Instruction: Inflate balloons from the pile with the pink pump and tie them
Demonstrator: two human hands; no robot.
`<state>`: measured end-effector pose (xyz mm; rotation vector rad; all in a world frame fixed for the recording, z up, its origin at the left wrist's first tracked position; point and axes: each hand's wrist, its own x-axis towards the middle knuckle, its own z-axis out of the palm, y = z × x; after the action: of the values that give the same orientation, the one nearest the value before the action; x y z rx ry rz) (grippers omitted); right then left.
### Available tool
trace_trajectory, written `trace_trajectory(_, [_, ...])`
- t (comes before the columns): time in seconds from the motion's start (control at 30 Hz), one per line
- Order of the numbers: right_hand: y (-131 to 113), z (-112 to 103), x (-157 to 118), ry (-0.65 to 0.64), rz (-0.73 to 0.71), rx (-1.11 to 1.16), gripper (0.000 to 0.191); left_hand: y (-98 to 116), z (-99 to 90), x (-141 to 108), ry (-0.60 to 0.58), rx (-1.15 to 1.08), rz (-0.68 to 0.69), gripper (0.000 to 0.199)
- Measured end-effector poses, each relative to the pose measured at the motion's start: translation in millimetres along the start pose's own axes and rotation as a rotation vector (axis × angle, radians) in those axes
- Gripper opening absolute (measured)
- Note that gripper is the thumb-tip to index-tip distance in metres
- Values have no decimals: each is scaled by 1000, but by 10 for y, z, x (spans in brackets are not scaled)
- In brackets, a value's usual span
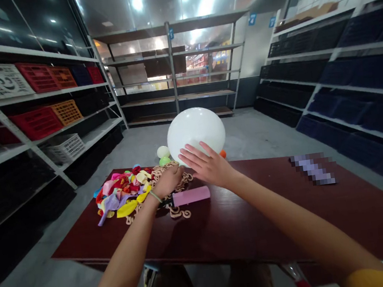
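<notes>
A large white balloon (195,131) stands at the far edge of the dark red table (258,219). My right hand (210,163) has its fingers spread against or just in front of the balloon's lower part. My left hand (169,180) is low over a heap of tan curly pieces (183,214), its fingers curled near the balloon's lower left; what they hold, if anything, is hidden. Beside my left wrist lies a pink cylinder with a black end (191,196). Deflated balloons (123,190) in many colours are piled to the left.
Small balloons, pale (163,152) and orange (223,154), show beyond the table. A blurred purple object (313,170) lies on the right of the tabletop. Shelves with crates (37,124) line the left; more racks stand behind and right.
</notes>
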<state>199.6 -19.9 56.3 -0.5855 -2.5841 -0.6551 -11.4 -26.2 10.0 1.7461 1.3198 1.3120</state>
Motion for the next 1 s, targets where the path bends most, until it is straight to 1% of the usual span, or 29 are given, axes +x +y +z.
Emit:
trace_trajectory(0.07, [20,-36,199,-25,-43,-32,73,29,47,22,-16,40,92,29])
trace_trajectory(0.1, [18,-30,277,-32,-56,-51,74,40,64,27,-24,27,110,26])
trace_trajectory(0.17, [9,17,382,-45,-69,-85,73,60,89,26,-36,-56,71,22])
trace_trajectory(0.23, [15,89,424,-57,-72,-103,66,84,99,13,-44,-129,4,22])
trace_trajectory(0.3, [48,159,412,-63,-62,-107,57,119,92,-13,-51,-157,-41,25])
trace_trajectory(0.37, [100,207,364,-59,-27,-96,52,165,73,-53,-62,-200,-90,26])
trace_trajectory(0.5, [171,217,238,-25,54,-80,58,239,64,-160,-93,-413,-286,26])
trace_trajectory(0.6, [153,177,177,10,69,-113,56,241,136,-229,-122,-552,-388,34])
trace_trajectory(0.7, [105,136,152,39,77,-137,54,225,250,-260,-63,-715,-403,42])
trace_trajectory(0.8, [74,109,144,40,91,-117,56,225,329,-258,5,-867,-443,40])
trace_trajectory(0.9, [73,95,142,43,94,-110,58,221,321,-254,33,-868,-491,33])
trace_trajectory(1.0, [74,96,139,57,80,-120,59,187,231,-269,16,-788,-493,25])
